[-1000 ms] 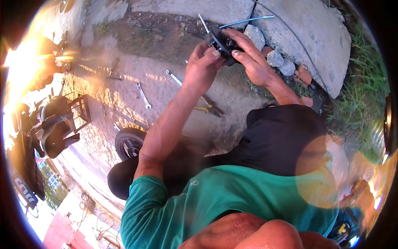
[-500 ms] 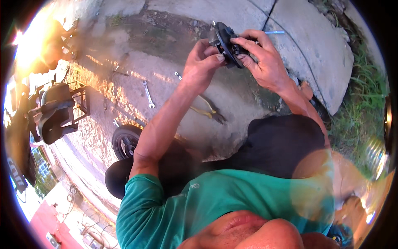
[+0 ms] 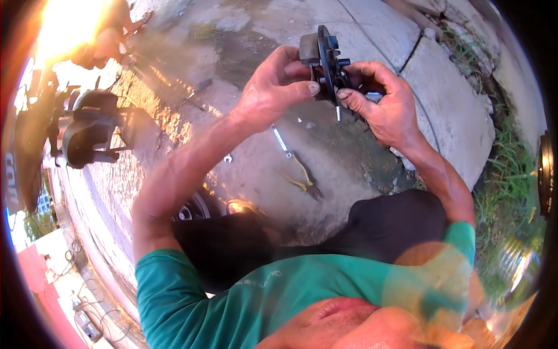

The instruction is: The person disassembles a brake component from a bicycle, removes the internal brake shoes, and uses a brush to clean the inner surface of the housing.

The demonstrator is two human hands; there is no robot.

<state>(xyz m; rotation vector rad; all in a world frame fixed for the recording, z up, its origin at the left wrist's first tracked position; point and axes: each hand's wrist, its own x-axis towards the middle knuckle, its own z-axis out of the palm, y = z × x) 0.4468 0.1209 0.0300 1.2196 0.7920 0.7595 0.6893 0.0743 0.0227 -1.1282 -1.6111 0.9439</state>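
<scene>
Black disc-shaped, metal-looking assembly (image 3: 326,58) is held aloft between our left hand (image 3: 269,90) and right hand (image 3: 386,104), each grip grasping it; we judge it stiff, weighty, best held by its rim (image 3: 322,31)

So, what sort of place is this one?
Outdoors, probably a yard serving as a makeshift workspace: pliers and a wrench lie on the ground, with grass at the right.

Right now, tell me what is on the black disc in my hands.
On the left side of the disc is a grey block; dark pegs stick out on the right. Whatever the left hand and right hand cover lower down cannot be seen.
</scene>
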